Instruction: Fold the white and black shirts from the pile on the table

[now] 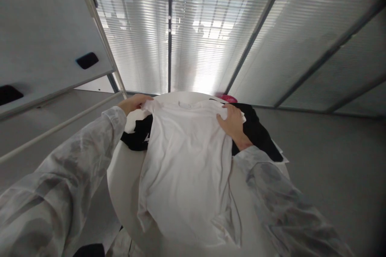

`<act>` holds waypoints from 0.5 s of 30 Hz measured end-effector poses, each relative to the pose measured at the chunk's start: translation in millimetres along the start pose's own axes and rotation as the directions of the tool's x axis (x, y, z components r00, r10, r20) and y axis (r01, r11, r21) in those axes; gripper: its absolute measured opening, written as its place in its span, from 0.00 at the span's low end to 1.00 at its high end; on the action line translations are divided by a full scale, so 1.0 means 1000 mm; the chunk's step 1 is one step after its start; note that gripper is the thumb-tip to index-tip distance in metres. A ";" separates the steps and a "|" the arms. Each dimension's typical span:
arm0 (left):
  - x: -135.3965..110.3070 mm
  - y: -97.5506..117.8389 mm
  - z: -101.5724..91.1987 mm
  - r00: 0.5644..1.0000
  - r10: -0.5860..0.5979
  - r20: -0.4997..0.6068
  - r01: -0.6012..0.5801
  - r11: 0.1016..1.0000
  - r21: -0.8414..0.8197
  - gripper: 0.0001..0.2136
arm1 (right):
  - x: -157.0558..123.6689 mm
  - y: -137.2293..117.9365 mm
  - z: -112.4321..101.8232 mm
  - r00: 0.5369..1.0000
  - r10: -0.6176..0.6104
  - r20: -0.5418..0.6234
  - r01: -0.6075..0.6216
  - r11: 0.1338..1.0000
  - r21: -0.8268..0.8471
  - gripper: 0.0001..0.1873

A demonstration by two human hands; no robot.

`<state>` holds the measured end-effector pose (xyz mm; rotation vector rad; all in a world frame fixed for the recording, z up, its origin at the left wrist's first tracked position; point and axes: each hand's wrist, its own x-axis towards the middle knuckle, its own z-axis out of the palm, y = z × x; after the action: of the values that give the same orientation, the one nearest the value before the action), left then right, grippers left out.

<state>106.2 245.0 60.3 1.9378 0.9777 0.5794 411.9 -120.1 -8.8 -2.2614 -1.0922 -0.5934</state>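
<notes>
A white T-shirt (187, 168) lies spread over a round white table, its neckline at the far side and its hem towards me. My left hand (135, 103) grips the shirt's left sleeve between closed fingers. At the opposite shoulder, my right hand (233, 122) is closed on the fabric, thumb on top and some fingers partly hidden. Soft wrinkles run down the shirt's body, and its lower right corner is folded over. Dark clothing (259, 128) lies beside and beneath my right hand. Another black garment (137, 134) with a white mark sits below my left hand.
The round table (123, 184) has its rim curving close to my left forearm. Something pink and mesh-like (228, 98) shows behind its far edge. A ribbed translucent wall (199, 40) stands beyond. At left are a white panel (45, 20) and a pale rail (60, 126).
</notes>
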 end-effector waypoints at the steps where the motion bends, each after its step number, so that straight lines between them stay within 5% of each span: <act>1: 0.003 0.007 -0.001 1.000 -0.002 0.000 0.002 1.000 -0.024 0.15 | -0.003 -0.008 0.003 0.999 -0.033 0.013 0.032 0.999 0.015 0.25; 5: 0.015 0.029 0.012 0.998 0.063 -0.018 -0.064 0.997 -0.037 0.20 | -0.014 -0.025 0.019 0.995 -0.081 0.062 0.077 0.995 0.059 0.25; 8: 0.006 0.036 0.045 0.976 0.187 0.116 -0.179 0.981 -0.071 0.29 | -0.017 -0.029 0.028 0.993 -0.090 0.079 0.084 0.993 0.080 0.26; 10: -0.008 0.036 0.072 0.893 0.327 0.310 -0.268 0.938 -0.217 0.35 | -0.015 -0.031 0.030 0.993 -0.077 0.088 0.069 0.994 0.089 0.27; 13: -0.030 0.030 0.102 0.704 0.486 0.518 -0.348 0.872 -0.345 0.40 | -0.010 -0.036 0.028 0.993 -0.044 0.114 0.033 0.995 0.092 0.27; 15: -0.038 0.023 0.107 0.715 0.498 0.492 -0.426 0.867 -0.259 0.36 | -0.006 -0.041 0.024 0.987 -0.043 0.156 0.028 0.995 0.097 0.25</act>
<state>168.4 154.2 23.8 2.0656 0.0743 0.3082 378.5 -86.8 -18.5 -2.2406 -1.2130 -0.3728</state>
